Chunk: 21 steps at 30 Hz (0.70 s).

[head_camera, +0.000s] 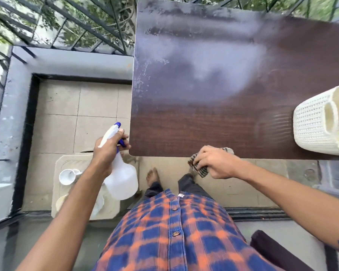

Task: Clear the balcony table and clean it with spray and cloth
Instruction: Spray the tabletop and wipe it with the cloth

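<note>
1. Table [204, 130]: dark wood-grain top. A pale haze covers its far half and the near strip is dark. The haze is probably spray film, but it could be dust or glare; the frame is too blurred to tell.
2. Left hand [108, 151] is wrapped round the neck of the spray bottle [121, 182], fingers by the blue trigger. The bottle hangs just off the table's near-left corner, with the nozzle tip pointing past the table's left edge, not at the top.
3. Right hand [217, 163] is clenched on a checked cloth [201, 170] at the table's near edge. The cloth is bunched, partly over the edge and partly below it.
4. A white woven basket [311, 126] sits on the table's right side, cut off by the frame. Clearing looks unfinished; lift it off before wiping that side.
5. A mug [68, 177] and dishes are on a low beige stand [67, 163] on the floor, off the table's near-left corner.
6. Step judged: changing from spraying to wiping.
7. To do it well, open the cloth flat rather than wadded. Start at the table's far-left corner and pull overlapping strokes toward the near edge. Refold to a fresh face when it gets dirty.
8. The near strip likely needs a squirt first. Turn the nozzle onto the top and keep the mist off the basket.
9. Risk: the bottle hangs above the stand, so set it down away from the mug.
</note>
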Each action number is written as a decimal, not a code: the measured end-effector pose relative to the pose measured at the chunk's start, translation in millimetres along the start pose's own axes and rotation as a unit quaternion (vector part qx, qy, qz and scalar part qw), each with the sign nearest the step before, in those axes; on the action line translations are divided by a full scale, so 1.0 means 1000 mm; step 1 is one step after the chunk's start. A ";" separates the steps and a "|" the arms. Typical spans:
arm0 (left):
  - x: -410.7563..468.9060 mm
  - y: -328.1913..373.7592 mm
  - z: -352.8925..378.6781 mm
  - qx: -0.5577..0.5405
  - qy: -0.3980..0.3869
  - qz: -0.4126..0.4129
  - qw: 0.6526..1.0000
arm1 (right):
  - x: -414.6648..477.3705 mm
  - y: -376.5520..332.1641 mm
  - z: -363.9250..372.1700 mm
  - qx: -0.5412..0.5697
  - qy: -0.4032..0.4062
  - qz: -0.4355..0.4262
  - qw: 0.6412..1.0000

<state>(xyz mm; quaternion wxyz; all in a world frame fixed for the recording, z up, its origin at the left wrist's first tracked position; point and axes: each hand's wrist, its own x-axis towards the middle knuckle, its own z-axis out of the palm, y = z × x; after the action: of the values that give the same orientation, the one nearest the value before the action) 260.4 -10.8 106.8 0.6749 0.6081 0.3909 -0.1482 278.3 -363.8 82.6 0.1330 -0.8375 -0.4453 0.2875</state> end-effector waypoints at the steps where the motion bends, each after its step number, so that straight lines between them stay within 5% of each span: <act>1: 0.001 -0.001 0.004 0.004 -0.005 0.003 1.000 | -0.007 0.001 -0.006 0.019 0.024 0.019 0.999; 6: 0.002 -0.002 0.022 0.027 -0.024 0.007 0.999 | 0.014 -0.003 -0.033 0.086 0.174 0.067 0.979; 11: -0.002 -0.003 0.042 0.063 -0.039 0.006 0.997 | 0.046 -0.002 -0.023 0.032 0.102 0.120 0.987; 21: -0.012 -0.007 0.080 0.051 -0.080 0.015 0.995 | -0.116 0.034 0.056 0.062 0.232 0.281 0.929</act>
<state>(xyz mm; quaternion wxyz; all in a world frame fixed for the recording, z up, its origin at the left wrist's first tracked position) 276.2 -90.4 106.8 0.6746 0.6333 0.3184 -0.2062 216.6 -480.7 64.2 0.1974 -0.9619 -0.1295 0.1382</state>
